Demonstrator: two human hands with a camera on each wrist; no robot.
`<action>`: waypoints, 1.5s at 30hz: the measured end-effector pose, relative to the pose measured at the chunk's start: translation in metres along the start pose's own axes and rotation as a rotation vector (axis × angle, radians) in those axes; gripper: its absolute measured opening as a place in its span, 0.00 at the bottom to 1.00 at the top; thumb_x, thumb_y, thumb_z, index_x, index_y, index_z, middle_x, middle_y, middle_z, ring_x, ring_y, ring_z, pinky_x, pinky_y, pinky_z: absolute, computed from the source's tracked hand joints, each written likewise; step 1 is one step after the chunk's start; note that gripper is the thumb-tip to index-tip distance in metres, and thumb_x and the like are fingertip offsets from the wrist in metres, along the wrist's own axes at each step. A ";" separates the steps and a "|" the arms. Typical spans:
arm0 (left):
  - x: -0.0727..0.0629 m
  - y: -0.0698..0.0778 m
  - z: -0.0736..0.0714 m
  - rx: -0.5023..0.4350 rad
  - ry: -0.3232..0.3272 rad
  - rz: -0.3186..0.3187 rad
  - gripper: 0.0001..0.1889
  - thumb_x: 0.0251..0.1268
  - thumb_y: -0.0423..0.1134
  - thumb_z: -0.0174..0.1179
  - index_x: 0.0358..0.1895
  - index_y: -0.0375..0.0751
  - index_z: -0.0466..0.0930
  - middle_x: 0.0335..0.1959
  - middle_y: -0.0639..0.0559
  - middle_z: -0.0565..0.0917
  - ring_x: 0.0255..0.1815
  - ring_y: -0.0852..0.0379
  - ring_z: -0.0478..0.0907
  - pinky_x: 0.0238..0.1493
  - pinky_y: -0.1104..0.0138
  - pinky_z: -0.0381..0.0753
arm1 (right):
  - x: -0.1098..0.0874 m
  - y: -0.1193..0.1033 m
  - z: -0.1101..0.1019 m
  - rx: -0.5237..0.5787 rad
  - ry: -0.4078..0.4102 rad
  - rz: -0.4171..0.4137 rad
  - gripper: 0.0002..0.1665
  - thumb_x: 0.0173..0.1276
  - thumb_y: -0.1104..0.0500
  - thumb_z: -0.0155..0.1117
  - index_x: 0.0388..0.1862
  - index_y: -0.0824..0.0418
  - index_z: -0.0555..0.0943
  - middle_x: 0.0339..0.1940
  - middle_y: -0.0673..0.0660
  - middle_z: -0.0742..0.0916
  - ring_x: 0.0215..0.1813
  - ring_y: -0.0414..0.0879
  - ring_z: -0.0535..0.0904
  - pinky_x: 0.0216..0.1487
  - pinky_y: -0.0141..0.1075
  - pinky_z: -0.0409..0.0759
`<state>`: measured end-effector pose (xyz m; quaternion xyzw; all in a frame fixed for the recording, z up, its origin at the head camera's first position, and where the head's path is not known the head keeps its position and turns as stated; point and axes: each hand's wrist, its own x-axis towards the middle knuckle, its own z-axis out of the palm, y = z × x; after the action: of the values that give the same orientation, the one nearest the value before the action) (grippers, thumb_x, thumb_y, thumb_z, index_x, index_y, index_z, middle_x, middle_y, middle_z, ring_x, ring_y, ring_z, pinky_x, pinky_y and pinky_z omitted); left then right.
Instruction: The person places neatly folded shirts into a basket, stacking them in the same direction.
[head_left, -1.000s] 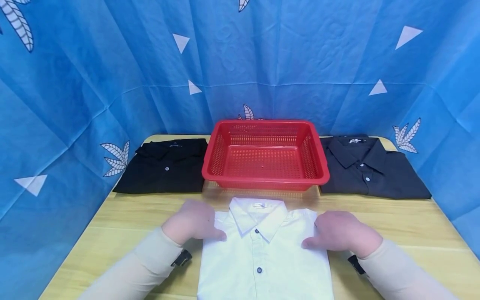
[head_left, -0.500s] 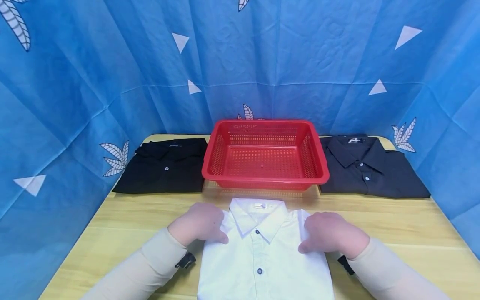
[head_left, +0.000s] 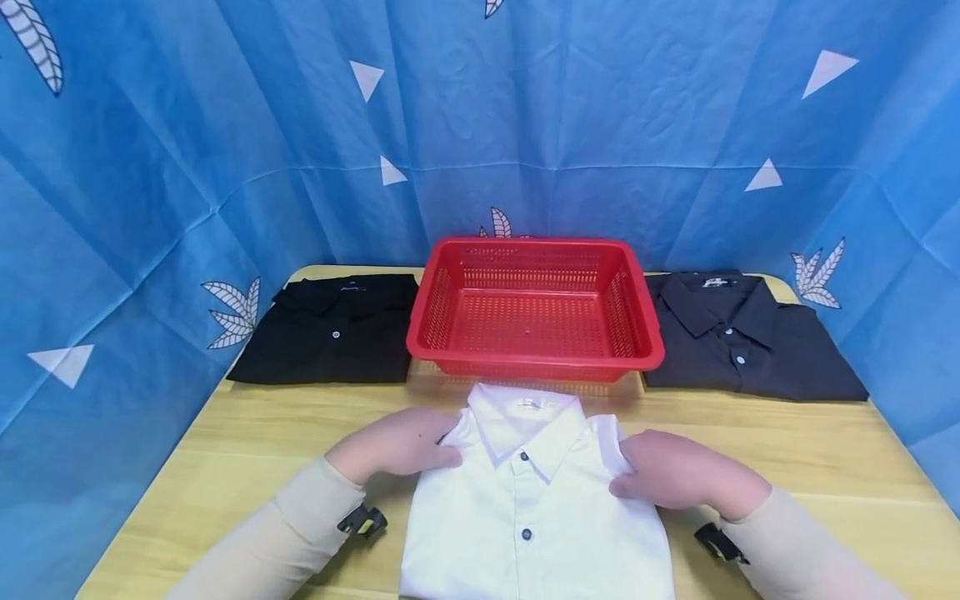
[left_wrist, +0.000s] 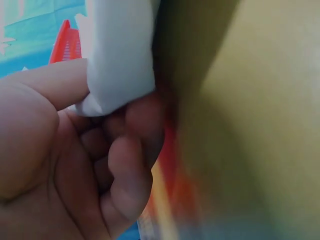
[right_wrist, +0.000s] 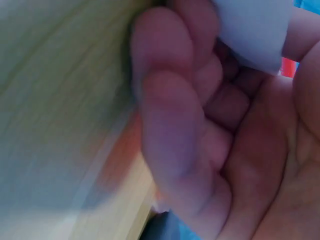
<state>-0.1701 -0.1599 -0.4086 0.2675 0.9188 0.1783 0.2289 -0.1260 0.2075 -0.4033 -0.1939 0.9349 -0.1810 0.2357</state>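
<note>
Blue curtain (head_left: 480,100), printed with white triangles and leaves, hangs behind and at both sides of the wood-grained worktop (head_left: 247,475). Red basket (head_left: 536,363), perforated, stands at the far middle, long axis left to right. White shirt (head_left: 468,525), folded, is directly in front of me, near side of the basket. It points away from me, collar (head_left: 561,442) toward the basket; its near end is cropped, so I cannot tell its long axis. Black shirt (head_left: 322,350) and navy shirt (head_left: 787,354), both folded, lie left and right of the basket. My left hand (head_left: 405,442) pinches the white shirt's left shoulder edge between thumb and curled fingers (left_wrist: 129,175); my right hand (head_left: 678,468) pinches the right edge likewise. Two dark buttons (head_left: 527,534) show, in line below the collar.
</note>
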 end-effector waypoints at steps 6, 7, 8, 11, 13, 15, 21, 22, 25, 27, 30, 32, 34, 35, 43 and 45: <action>-0.002 -0.002 -0.009 -0.109 -0.025 0.060 0.14 0.69 0.51 0.65 0.52 0.55 0.77 0.31 0.64 0.79 0.38 0.63 0.78 0.47 0.60 0.78 | -0.005 0.012 -0.007 0.172 -0.025 -0.164 0.09 0.68 0.53 0.68 0.44 0.50 0.80 0.28 0.43 0.80 0.34 0.39 0.76 0.39 0.37 0.74; -0.002 -0.002 -0.010 -0.116 -0.028 0.069 0.14 0.69 0.51 0.65 0.52 0.56 0.77 0.32 0.64 0.79 0.39 0.63 0.77 0.47 0.60 0.78 | -0.006 0.013 -0.008 0.191 -0.031 -0.194 0.11 0.68 0.54 0.68 0.48 0.50 0.80 0.31 0.42 0.81 0.37 0.38 0.77 0.42 0.37 0.75; -0.003 -0.002 -0.010 -0.127 -0.032 0.074 0.14 0.68 0.51 0.66 0.51 0.56 0.76 0.32 0.63 0.78 0.39 0.63 0.77 0.46 0.60 0.77 | -0.006 0.015 -0.009 0.215 -0.038 -0.221 0.13 0.69 0.56 0.67 0.51 0.49 0.79 0.35 0.41 0.82 0.40 0.38 0.77 0.44 0.37 0.76; -0.004 -0.001 -0.013 -0.149 -0.039 0.079 0.13 0.67 0.50 0.67 0.48 0.56 0.75 0.30 0.60 0.77 0.38 0.61 0.77 0.44 0.60 0.77 | -0.007 0.018 -0.011 0.278 -0.046 -0.264 0.17 0.70 0.58 0.66 0.57 0.50 0.77 0.42 0.41 0.83 0.46 0.39 0.78 0.50 0.37 0.77; -0.005 0.001 -0.014 -0.180 -0.045 0.084 0.13 0.66 0.49 0.68 0.47 0.55 0.75 0.30 0.59 0.77 0.36 0.61 0.77 0.43 0.60 0.78 | -0.008 0.020 -0.012 0.308 -0.046 -0.264 0.18 0.71 0.57 0.66 0.59 0.51 0.77 0.44 0.41 0.83 0.48 0.39 0.79 0.52 0.37 0.78; -0.007 0.002 -0.017 -0.219 -0.051 0.101 0.13 0.66 0.47 0.68 0.48 0.55 0.75 0.31 0.59 0.78 0.36 0.60 0.78 0.43 0.60 0.79 | -0.010 0.022 -0.013 0.343 -0.057 -0.248 0.18 0.72 0.55 0.65 0.59 0.52 0.78 0.44 0.42 0.84 0.47 0.39 0.80 0.51 0.36 0.78; -0.015 0.007 -0.027 -0.298 -0.094 0.160 0.16 0.67 0.47 0.67 0.53 0.57 0.74 0.39 0.63 0.80 0.43 0.61 0.79 0.49 0.61 0.80 | -0.022 0.021 -0.024 0.368 -0.067 -0.203 0.21 0.73 0.51 0.65 0.61 0.56 0.79 0.46 0.43 0.85 0.48 0.39 0.80 0.49 0.35 0.79; -0.017 0.008 -0.029 -0.301 -0.100 0.172 0.15 0.67 0.46 0.67 0.53 0.57 0.74 0.39 0.63 0.80 0.42 0.61 0.79 0.49 0.61 0.80 | -0.024 0.020 -0.026 0.374 -0.063 -0.215 0.20 0.73 0.51 0.65 0.61 0.56 0.79 0.46 0.43 0.84 0.49 0.40 0.80 0.49 0.36 0.79; -0.021 0.011 -0.036 -0.312 -0.108 0.215 0.14 0.67 0.46 0.67 0.52 0.57 0.75 0.38 0.62 0.81 0.41 0.60 0.80 0.47 0.62 0.81 | -0.029 0.020 -0.032 0.391 -0.048 -0.254 0.20 0.75 0.50 0.63 0.61 0.54 0.78 0.49 0.45 0.84 0.53 0.40 0.80 0.51 0.36 0.80; -0.024 0.014 -0.040 -0.312 -0.110 0.242 0.14 0.67 0.46 0.67 0.52 0.57 0.76 0.38 0.63 0.81 0.40 0.61 0.80 0.47 0.62 0.81 | -0.032 0.020 -0.035 0.402 -0.039 -0.281 0.20 0.76 0.50 0.62 0.63 0.53 0.77 0.51 0.46 0.84 0.54 0.42 0.80 0.52 0.36 0.80; -0.030 0.016 -0.047 -0.289 -0.098 0.255 0.10 0.68 0.47 0.66 0.49 0.57 0.78 0.34 0.63 0.81 0.37 0.61 0.80 0.44 0.63 0.81 | -0.037 0.019 -0.039 0.384 -0.004 -0.292 0.23 0.76 0.49 0.62 0.66 0.53 0.75 0.53 0.46 0.83 0.55 0.42 0.79 0.53 0.36 0.80; -0.034 0.018 -0.052 -0.273 -0.084 0.247 0.08 0.69 0.48 0.65 0.46 0.56 0.78 0.31 0.62 0.80 0.35 0.61 0.80 0.42 0.63 0.81 | -0.040 0.016 -0.043 0.373 0.024 -0.288 0.27 0.75 0.48 0.62 0.69 0.54 0.73 0.55 0.47 0.82 0.57 0.42 0.79 0.53 0.36 0.81; -0.039 0.018 -0.056 -0.270 -0.065 0.232 0.08 0.71 0.49 0.63 0.46 0.55 0.78 0.30 0.60 0.79 0.35 0.60 0.79 0.41 0.63 0.80 | -0.044 0.013 -0.046 0.372 0.047 -0.274 0.31 0.75 0.47 0.63 0.72 0.55 0.70 0.58 0.48 0.81 0.58 0.43 0.77 0.54 0.36 0.81; -0.041 0.019 -0.057 -0.274 -0.053 0.232 0.08 0.72 0.49 0.62 0.48 0.54 0.79 0.32 0.60 0.79 0.37 0.60 0.79 0.42 0.63 0.80 | -0.045 0.012 -0.047 0.377 0.057 -0.270 0.33 0.75 0.47 0.63 0.73 0.56 0.69 0.60 0.48 0.80 0.59 0.43 0.77 0.55 0.36 0.80; -0.050 0.025 -0.069 -0.420 0.103 0.259 0.19 0.78 0.42 0.54 0.68 0.50 0.70 0.50 0.57 0.80 0.51 0.58 0.80 0.53 0.59 0.81 | -0.047 0.012 -0.061 0.543 0.088 -0.269 0.29 0.79 0.56 0.57 0.72 0.65 0.63 0.57 0.58 0.80 0.55 0.47 0.81 0.51 0.38 0.83; -0.051 0.027 -0.072 -0.496 0.129 0.243 0.22 0.79 0.41 0.52 0.72 0.52 0.65 0.52 0.55 0.80 0.49 0.57 0.82 0.52 0.58 0.83 | -0.047 0.012 -0.064 0.615 0.086 -0.273 0.28 0.81 0.58 0.54 0.73 0.66 0.60 0.57 0.62 0.79 0.54 0.49 0.82 0.50 0.40 0.84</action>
<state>-0.1581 -0.1824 -0.3205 0.2998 0.8211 0.4403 0.2051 -0.1240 0.2541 -0.3386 -0.2291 0.8111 -0.4925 0.2171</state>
